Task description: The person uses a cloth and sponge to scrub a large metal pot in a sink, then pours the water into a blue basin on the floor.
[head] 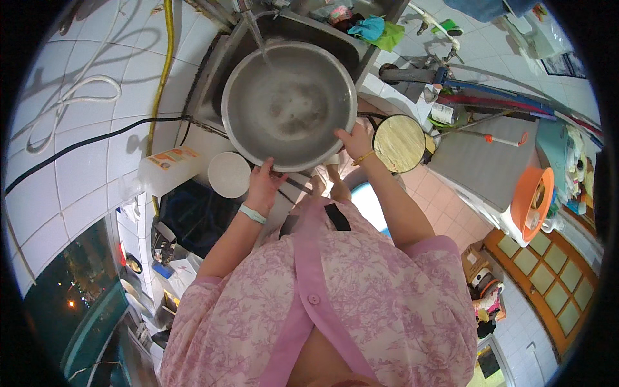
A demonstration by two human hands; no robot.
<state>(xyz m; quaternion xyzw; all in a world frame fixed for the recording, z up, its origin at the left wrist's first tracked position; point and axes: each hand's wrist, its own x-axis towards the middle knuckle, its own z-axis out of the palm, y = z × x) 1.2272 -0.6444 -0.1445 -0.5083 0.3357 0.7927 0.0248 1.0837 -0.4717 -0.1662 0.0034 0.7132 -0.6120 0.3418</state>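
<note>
A large round stainless steel basin (251, 111) rests over the metal sink (208, 92), tilted slightly towards me. Shallow water with a few bubbles seems to lie in its bottom. From the tap (243, 8) at the top, a clear stream runs down inside the far rim. My left hand (262, 186) grips the near rim, with the fingertips over the edge and the rest below. On the right side of the rim, my right hand (357, 142) holds on with the thumb inside; its other fingers are mostly hidden beneath.
A white bowl (229, 175) and a translucent plastic jug (169, 169) stand left of the basin. Blue and green cloths (375, 30) hang at the sink's right edge. A round yellowish board (399, 143) is beside my right wrist. An orange basin (534, 205) sits farther right.
</note>
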